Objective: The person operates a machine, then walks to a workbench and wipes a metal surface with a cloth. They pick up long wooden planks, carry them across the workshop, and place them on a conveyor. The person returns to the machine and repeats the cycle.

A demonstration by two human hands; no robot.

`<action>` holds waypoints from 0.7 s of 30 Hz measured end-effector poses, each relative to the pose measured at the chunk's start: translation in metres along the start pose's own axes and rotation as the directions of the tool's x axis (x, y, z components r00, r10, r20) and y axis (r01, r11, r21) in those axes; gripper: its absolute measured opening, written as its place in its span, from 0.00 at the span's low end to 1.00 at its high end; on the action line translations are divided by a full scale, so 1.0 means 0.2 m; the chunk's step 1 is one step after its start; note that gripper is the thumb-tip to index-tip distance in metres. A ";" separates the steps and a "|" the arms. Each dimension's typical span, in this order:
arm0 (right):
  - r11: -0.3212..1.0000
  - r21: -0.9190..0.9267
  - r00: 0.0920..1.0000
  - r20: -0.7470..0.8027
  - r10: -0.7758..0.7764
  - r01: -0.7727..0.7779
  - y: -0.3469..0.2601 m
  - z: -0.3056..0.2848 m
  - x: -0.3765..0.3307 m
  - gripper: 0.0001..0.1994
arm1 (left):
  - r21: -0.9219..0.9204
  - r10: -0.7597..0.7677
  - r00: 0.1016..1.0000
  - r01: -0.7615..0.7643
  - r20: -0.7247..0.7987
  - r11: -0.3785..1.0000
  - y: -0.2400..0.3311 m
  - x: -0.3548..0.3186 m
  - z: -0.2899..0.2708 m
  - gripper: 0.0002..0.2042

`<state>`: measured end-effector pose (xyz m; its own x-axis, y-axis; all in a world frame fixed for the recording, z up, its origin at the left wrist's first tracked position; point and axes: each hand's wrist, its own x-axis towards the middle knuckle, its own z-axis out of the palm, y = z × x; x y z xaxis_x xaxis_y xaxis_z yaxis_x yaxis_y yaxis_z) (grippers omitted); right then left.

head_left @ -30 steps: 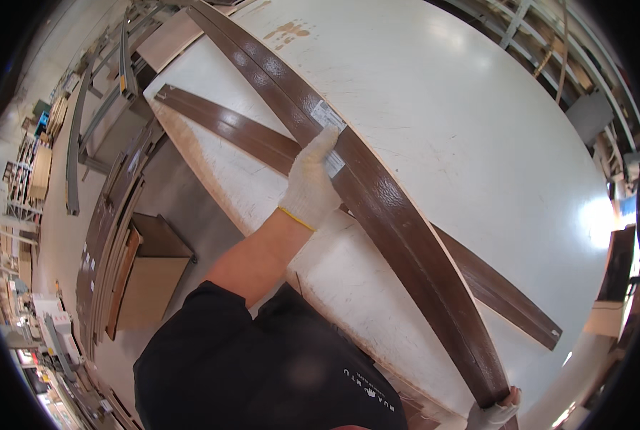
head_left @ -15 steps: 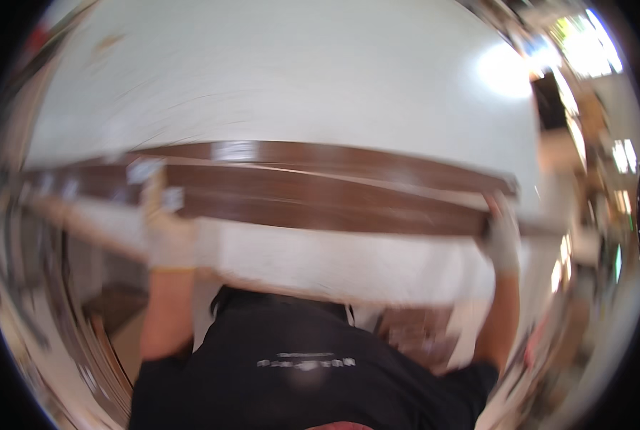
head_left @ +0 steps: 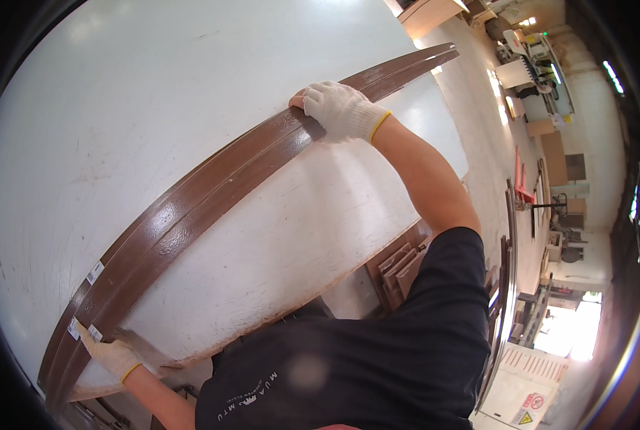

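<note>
Two long, narrow brown boards (head_left: 191, 204) lie side by side, slanting across the white tabletop from lower left to upper right. White labels (head_left: 95, 272) are stuck on them near the left end. My right hand (head_left: 338, 111), in a white knitted glove with a yellow cuff, is closed over the boards toward their far right end. Its fingertips reach the far edge. At the lower left my left hand (head_left: 112, 357), gloved the same way, grips the near edge, with one digit lying on top beside the labels. The rest of its fingers are hidden.
The scratched white tabletop (head_left: 263, 244) has a worn near edge against my body. Brown panels (head_left: 399, 269) are stacked below that edge. To the right lie a red item (head_left: 524, 183) and long dark strips on the floor, with a white cabinet (head_left: 517, 390) nearer.
The boards ran nearly level across the view and now slant up to the right, lying close together without the gap. My right hand has moved inward along them; my left hand sits lower.
</note>
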<state>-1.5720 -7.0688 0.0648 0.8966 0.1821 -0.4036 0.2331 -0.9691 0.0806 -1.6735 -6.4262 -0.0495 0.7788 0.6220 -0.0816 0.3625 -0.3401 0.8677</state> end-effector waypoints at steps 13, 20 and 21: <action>0.954 -0.122 0.951 -0.109 -0.288 0.275 -0.13 0.07 0.11 0.76 | -0.126 -0.558 0.808 0.584 0.190 0.802 0.32 -0.11 -0.13 0.26; 0.895 -0.003 0.894 -0.041 -0.445 0.446 -1.16 -0.08 0.26 0.58 | -0.474 -0.519 0.805 0.591 0.288 0.653 0.33 -0.18 -0.12 0.22; 0.908 -0.018 0.908 -0.009 -0.419 0.419 -1.28 -0.10 0.29 0.57 | -0.537 -0.492 0.829 0.551 0.265 0.639 0.31 -0.21 -0.13 0.21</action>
<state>-1.5723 -6.8067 0.0399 0.7197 0.5731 -0.3919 0.5939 -0.8005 -0.0799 -1.6971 -6.4557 0.0205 0.6030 0.4964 -0.6245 0.3855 0.5040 0.7729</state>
